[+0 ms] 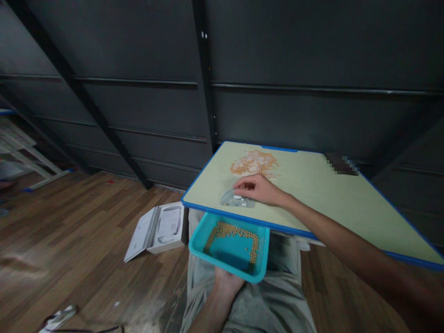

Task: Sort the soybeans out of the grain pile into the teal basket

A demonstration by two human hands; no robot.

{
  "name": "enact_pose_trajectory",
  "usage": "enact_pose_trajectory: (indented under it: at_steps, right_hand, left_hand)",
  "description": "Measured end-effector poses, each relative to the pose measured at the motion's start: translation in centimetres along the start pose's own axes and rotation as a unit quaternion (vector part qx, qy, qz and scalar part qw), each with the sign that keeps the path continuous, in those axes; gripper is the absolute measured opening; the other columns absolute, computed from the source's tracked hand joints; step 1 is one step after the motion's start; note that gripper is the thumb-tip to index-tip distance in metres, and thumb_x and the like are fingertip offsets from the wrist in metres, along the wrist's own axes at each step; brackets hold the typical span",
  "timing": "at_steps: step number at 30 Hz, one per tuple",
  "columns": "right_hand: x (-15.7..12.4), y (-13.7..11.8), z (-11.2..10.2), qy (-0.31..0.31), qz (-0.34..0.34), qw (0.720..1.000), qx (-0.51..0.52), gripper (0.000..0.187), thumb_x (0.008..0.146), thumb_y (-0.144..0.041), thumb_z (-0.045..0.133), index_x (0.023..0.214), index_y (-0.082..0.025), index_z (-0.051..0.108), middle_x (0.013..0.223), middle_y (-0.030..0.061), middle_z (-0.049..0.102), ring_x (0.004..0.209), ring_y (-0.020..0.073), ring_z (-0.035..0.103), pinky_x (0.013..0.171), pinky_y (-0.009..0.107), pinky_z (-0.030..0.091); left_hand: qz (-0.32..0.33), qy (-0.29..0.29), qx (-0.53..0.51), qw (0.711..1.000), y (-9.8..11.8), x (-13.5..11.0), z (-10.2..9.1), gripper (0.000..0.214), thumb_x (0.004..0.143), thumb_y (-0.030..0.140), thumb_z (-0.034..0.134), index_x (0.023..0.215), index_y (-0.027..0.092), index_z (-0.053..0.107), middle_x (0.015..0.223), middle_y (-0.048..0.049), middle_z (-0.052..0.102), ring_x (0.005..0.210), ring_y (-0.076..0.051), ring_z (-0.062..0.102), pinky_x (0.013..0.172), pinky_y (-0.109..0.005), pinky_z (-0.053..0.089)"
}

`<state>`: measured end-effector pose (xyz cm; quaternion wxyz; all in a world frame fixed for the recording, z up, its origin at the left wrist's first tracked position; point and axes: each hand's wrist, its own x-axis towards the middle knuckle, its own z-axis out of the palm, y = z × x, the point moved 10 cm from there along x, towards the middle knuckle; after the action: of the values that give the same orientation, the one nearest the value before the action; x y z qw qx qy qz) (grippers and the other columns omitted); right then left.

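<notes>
My left hand [227, 280] supports a teal plastic tray [197, 243] from below, just under the table's front edge; its fingers are hidden beneath the tray. Small round yellow beans [225, 229] lie in the tray, mostly along its far and side edges. Over the table, my right hand [256, 188] has its fingers bent together at the top edge of a clear semicircular protractor [231, 199], which lies near the table's front left corner. Small white bits show on the protractor. Just beyond the hand, a pile of yellow beans mixed with whitish grains [255, 162] is spread out.
The pale green table [333, 203] has a blue rim and stands against a dark panelled wall [312, 55]. A dark object, partly blurred out, lies at its far right corner. An open white box [169, 226] sits on the wooden floor [104, 222], left of my legs.
</notes>
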<state>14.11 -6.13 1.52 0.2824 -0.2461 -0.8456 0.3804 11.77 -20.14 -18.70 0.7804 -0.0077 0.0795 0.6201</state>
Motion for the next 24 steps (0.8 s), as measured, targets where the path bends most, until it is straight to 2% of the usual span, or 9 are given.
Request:
enact_pose_trajectory:
  at_steps: [3,7,10,12,15,18,21,24]
  right_hand:
    - [-0.4,0.2,1.8,-0.074,0.024,0.994,0.071,0.028,0.082,-0.041,0.068,0.095,-0.016,0.071,0.074,0.0029,0.068,0.063,0.0120,0.058,0.058,0.026,0.045]
    - [-0.3,0.4,1.4,-0.056,0.039,0.994,0.080,0.025,0.080,-0.038,0.070,0.092,-0.017,0.070,0.075,0.0028,0.069,0.062,0.0114,0.057,0.058,0.026,0.044]
    - [0.2,0.4,-0.5,0.008,0.026,0.999,0.040,0.022,0.081,-0.036,0.069,0.092,-0.017,0.071,0.075,0.0028,0.068,0.066,0.0127,0.057,0.060,0.026,0.043]
    - [0.5,0.4,-2.6,0.074,0.013,0.997,-0.006,0.019,0.083,-0.034,0.066,0.091,-0.017,0.071,0.078,0.0036,0.068,0.068,0.0135,0.057,0.061,0.027,0.043]
    - [0.4,0.7,-5.8,0.163,0.005,0.984,-0.068,0.016,0.084,-0.029,0.061,0.089,-0.017,0.069,0.084,0.0050,0.068,0.071,0.0141,0.056,0.065,0.029,0.043]
    - [0.1,1.2,-7.8,0.200,0.010,0.976,-0.084,0.013,0.082,-0.027,0.061,0.086,-0.016,0.066,0.081,0.0045,0.066,0.069,0.0139,0.055,0.064,0.029,0.043]
    - [0.1,1.6,-7.5,0.150,0.017,0.987,-0.056,0.010,0.079,-0.025,0.062,0.084,-0.016,0.065,0.077,0.0033,0.064,0.069,0.0137,0.055,0.064,0.028,0.044]
    - [0.2,1.4,-5.5,0.033,0.021,0.999,-0.015,0.008,0.079,-0.022,0.062,0.084,-0.016,0.065,0.076,0.0026,0.064,0.070,0.0137,0.057,0.065,0.028,0.045]
  left_hand:
    - [-0.008,0.004,0.003,1.000,-0.1,0.0,-0.1,0.041,0.090,0.052,0.040,0.109,0.030,0.069,0.109,-0.0028,0.075,0.113,-0.026,0.063,0.106,-0.051,0.038]
    - [-0.005,0.026,0.009,1.000,0.0,-0.1,-0.8,0.039,0.091,0.049,0.041,0.110,0.031,0.069,0.110,-0.0031,0.075,0.113,-0.027,0.062,0.106,-0.052,0.038]
    - [-0.003,0.021,0.014,1.000,-0.1,0.0,-1.3,0.040,0.092,0.049,0.038,0.110,0.032,0.069,0.105,-0.0030,0.076,0.107,-0.026,0.065,0.106,-0.052,0.038]
    - [-0.011,0.010,0.020,1.000,-0.3,0.2,-1.4,0.041,0.093,0.046,0.035,0.108,0.031,0.070,0.099,-0.0039,0.077,0.102,-0.026,0.067,0.107,-0.054,0.036]
    - [-0.038,-0.005,0.024,0.999,-1.0,0.3,-1.0,0.040,0.094,0.040,0.035,0.108,0.027,0.070,0.096,-0.0057,0.078,0.106,-0.025,0.066,0.109,-0.056,0.033]
    - [-0.062,0.006,0.029,0.998,-1.6,0.2,-0.5,0.035,0.094,0.036,0.040,0.104,0.025,0.072,0.099,-0.0059,0.077,0.110,-0.025,0.063,0.110,-0.057,0.031]
    - [-0.065,0.029,0.044,0.996,-1.6,0.1,-0.4,0.032,0.093,0.035,0.044,0.100,0.024,0.073,0.103,-0.0058,0.076,0.108,-0.025,0.064,0.110,-0.056,0.033]
    - [-0.063,0.032,0.056,0.996,-1.6,0.1,-0.5,0.032,0.092,0.033,0.044,0.101,0.023,0.073,0.105,-0.0068,0.076,0.108,-0.025,0.065,0.109,-0.054,0.035]
